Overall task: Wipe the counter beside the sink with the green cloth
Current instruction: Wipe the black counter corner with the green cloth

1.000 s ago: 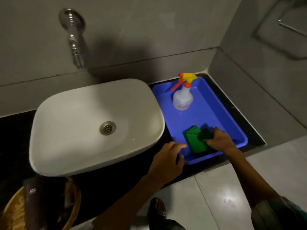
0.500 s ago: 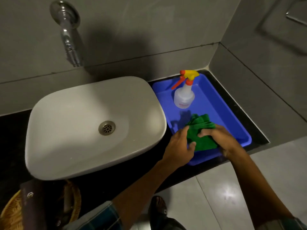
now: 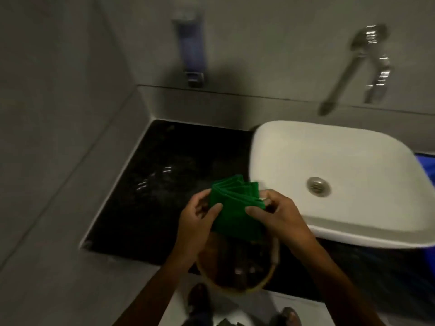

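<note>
Grey tiled walls, one black stone counter [image 3: 164, 184] at centre left, one white oval basin [image 3: 341, 161] at right. Two hands: left hand [image 3: 197, 222] and right hand [image 3: 277, 215] both pinch one folded green cloth [image 3: 235, 208] at centre, above one woven basket [image 3: 237, 267].

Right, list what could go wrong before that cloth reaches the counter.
1. The green cloth is still a folded wad held in the air by the left hand and right hand; wiped like that, it may only smear the wet-looking patch on the black counter.
2. The woven basket sits right under the hands at the counter's front edge; a sweep could knock it off.
</note>
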Motion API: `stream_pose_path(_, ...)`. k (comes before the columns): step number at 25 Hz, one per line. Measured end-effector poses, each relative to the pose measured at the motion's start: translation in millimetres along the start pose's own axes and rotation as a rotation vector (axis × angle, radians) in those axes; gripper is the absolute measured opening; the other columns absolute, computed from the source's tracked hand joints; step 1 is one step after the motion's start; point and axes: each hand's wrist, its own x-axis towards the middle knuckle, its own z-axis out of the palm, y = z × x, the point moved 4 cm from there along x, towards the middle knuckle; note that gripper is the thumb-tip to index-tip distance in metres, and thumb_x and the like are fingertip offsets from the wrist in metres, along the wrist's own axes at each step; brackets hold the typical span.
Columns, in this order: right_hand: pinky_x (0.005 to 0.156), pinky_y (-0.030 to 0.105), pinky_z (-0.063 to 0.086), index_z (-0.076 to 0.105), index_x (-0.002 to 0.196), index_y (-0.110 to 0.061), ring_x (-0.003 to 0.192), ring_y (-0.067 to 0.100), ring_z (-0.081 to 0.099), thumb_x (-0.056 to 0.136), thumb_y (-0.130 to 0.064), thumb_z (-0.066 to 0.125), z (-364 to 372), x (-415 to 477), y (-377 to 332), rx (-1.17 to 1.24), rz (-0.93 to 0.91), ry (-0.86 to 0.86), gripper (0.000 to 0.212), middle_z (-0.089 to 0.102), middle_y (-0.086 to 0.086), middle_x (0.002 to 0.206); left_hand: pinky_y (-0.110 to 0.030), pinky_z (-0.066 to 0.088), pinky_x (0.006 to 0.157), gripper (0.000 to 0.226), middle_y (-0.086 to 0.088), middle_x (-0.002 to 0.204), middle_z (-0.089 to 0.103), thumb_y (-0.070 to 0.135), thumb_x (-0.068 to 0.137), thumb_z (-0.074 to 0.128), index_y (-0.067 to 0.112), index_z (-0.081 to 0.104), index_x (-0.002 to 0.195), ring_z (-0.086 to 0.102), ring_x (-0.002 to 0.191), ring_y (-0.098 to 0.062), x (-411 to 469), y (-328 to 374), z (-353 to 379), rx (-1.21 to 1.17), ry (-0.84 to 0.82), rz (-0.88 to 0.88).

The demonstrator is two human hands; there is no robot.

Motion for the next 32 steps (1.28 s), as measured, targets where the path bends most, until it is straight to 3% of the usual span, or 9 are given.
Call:
stream_pose_path(2,0.081,0.031,0.054,0.062,0.112,-0.015,0.090,0.019,0.066,0.074,-0.026,0.078,78.8,24.9,-11.5,-0.253,-0.017,-0.048,0.043,0.070,0.004,0.099,-0.020,0.053,0.075,0.039,-0.003,0.114,0.066,0.016,0.086,0.068,0.023,0.057,0.123,0.063,0.092,-0.003,17.5,-21.1,-77.9,0.195,0.141,-0.014)
stream_pose_path(4,0.082,0.026,0.052,0.053,0.124,-0.012,0.103,0.019,0.062,0.080,-0.025,0.074,149.4,42.7,-24.4,-0.258,-0.005,-0.234,0.050,0.063,0.009,0.118,-0.028,0.054,0.076,0.042,-0.008,0.116,0.065,0.019,0.087,0.067,0.024,0.054,0.127,0.063,0.095,-0.013,28.7,-39.5,-137.7,0.343,0.241,-0.014)
stream_pose_path(8,0.091,0.033,0.050,0.049,0.129,-0.011,0.116,0.027,0.057,0.086,-0.034,0.066,225.0,80.5,-10.9,-0.376,0.014,-0.490,0.051,0.058,0.012,0.127,-0.043,0.053,0.088,0.043,-0.015,0.125,0.062,0.022,0.090,0.062,0.020,0.050,0.131,0.059,0.112,-0.032,48.0,-69.2,-208.7,0.544,0.353,-0.029)
stream_pose_path(9,0.094,0.036,0.049,0.051,0.127,-0.013,0.115,0.028,0.058,0.087,-0.039,0.062,226.7,94.9,-4.3,-0.467,-0.015,-0.438,0.049,0.059,0.012,0.126,-0.044,0.049,0.092,0.045,-0.016,0.130,0.058,0.027,0.090,0.060,0.017,0.048,0.133,0.055,0.118,-0.034,52.6,-76.3,-216.5,0.644,0.374,0.019)
stream_pose_path(13,0.106,0.047,0.035,0.046,0.129,-0.010,0.131,0.034,0.039,0.090,-0.039,0.052,163.0,161.3,22.9,-0.805,0.006,0.168,0.048,0.043,0.018,0.141,-0.057,0.022,0.112,0.078,-0.016,0.156,0.027,0.067,0.082,0.043,0.023,0.033,0.145,0.023,0.144,-0.038,67.9,-112.4,-189.1,1.176,0.157,0.135)
stream_pose_path(17,0.112,0.059,0.021,0.019,0.146,-0.005,0.145,0.043,0.007,0.090,-0.045,0.051,130.0,202.7,46.1,-0.970,0.308,-0.022,0.076,0.005,0.025,0.158,-0.065,0.021,0.111,0.080,-0.021,0.158,0.020,0.058,0.080,0.040,0.020,0.027,0.149,0.015,0.144,-0.044,91.1,-126.8,-176.5,1.282,0.182,0.118)
stream_pose_path(23,0.109,0.056,0.030,0.017,0.148,-0.005,0.142,0.045,0.016,0.084,-0.044,0.063,123.1,221.6,46.4,-1.018,0.305,-0.075,0.088,0.009,0.023,0.158,-0.066,0.027,0.107,0.079,-0.027,0.152,0.031,0.053,0.077,0.036,0.015,0.033,0.146,0.024,0.140,-0.049,198.2,-102.4,-157.1,1.277,0.251,0.076)
stream_pose_path(27,0.109,0.056,0.030,0.014,0.151,-0.012,0.145,0.041,0.012,0.086,-0.048,0.059,119.6,215.6,52.5,-1.013,0.238,-0.065,0.087,0.007,0.017,0.160,-0.066,0.027,0.107,0.074,-0.023,0.151,0.036,0.053,0.076,0.039,0.020,0.040,0.143,0.029,0.139,-0.046,235.4,-87.7,-104.1,1.337,0.099,0.248)
stream_pose_path(32,0.108,0.055,0.032,0.018,0.150,-0.014,0.144,0.039,0.018,0.082,-0.052,0.061,116.7,214.3,50.1,-1.044,0.231,-0.081,0.089,0.011,0.017,0.159,-0.062,0.027,0.110,0.076,-0.015,0.157,0.029,0.054,0.073,0.050,0.029,0.036,0.144,0.026,0.144,-0.037,165.5,-104.1,-59.5,1.436,-0.152,0.464)
